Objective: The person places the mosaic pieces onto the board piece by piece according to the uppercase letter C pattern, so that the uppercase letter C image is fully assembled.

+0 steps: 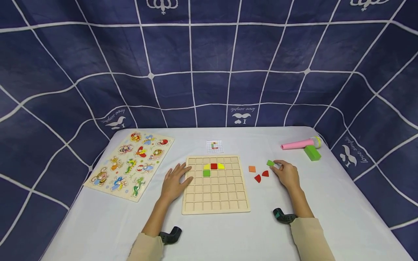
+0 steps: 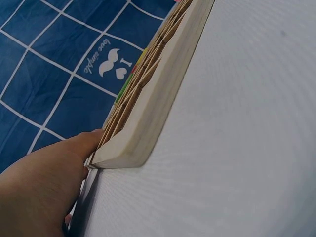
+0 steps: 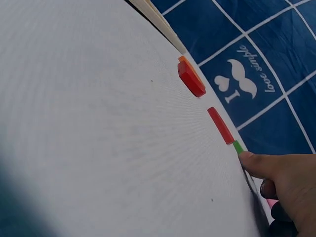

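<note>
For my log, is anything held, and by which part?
The right hand seems to pinch a green square by its right edge; the left hand touches the board.

Green tile (image 1: pixel 270 163), pale gridded board (image 1: pixel 216 189)

Staged booth, prob.: navy check curtain (image 1: pixel 209 47) round wht. tbl. (image 1: pixel 222 235)

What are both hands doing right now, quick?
Left hand: open, resting on the left edge of the wooden board.
Right hand: pinching a green square.
</note>
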